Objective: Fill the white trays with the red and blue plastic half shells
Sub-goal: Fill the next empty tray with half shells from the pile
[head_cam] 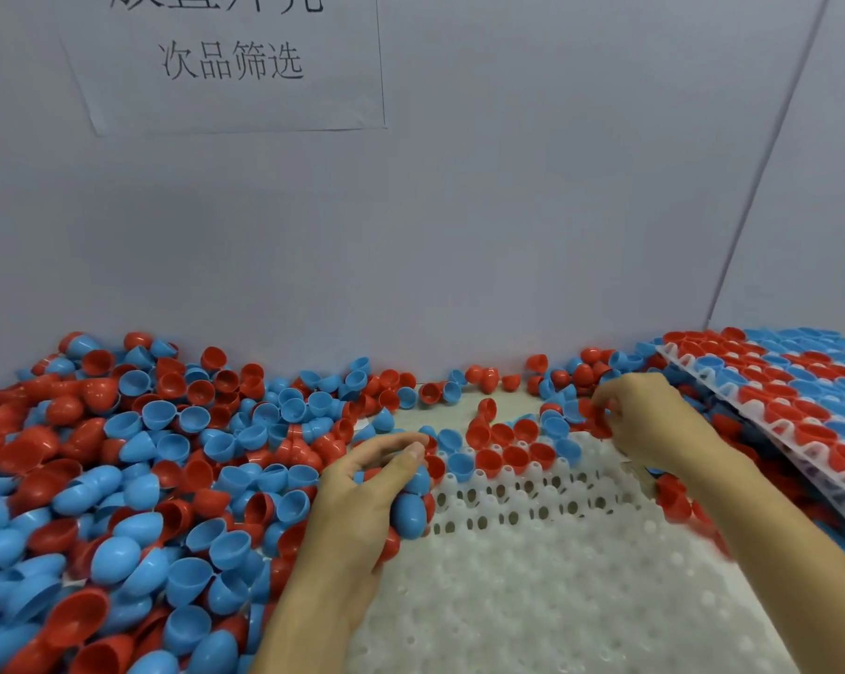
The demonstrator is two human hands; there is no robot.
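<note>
Head view looks down on the white tray (532,576) lying flat between my two forearms; most of its round pockets are bare, and only its far edge, just beyond my fingertips, carries two short rows of seated shells (503,447), red and blue mixed, open sides up; my left hand (371,493) rests at the tray's left edge, fingers curled round a clutch of shells, a blue shell (408,515) bulging out under the palm with red ones tucked against it, thumb and forefinger drawn together above them; my right hand (649,420) hangs over the tray's far right corner, fingertips pinched together on a red shell (598,413); whether that shell touches the tray I cannot tell; to the left of my left hand spreads the loose heap (133,459) of red and blue half shells, some nested in one another, reaching from the near edge to the wall; a thinner scatter of them runs along the wall beyond both hands; to the right of my right hand a filled tray (799,396) leans tilted, its pockets packed with red and blue shells; above everything, on the grey wall (459,211), hangs a paper sheet (235,65) with printed characters.
</note>
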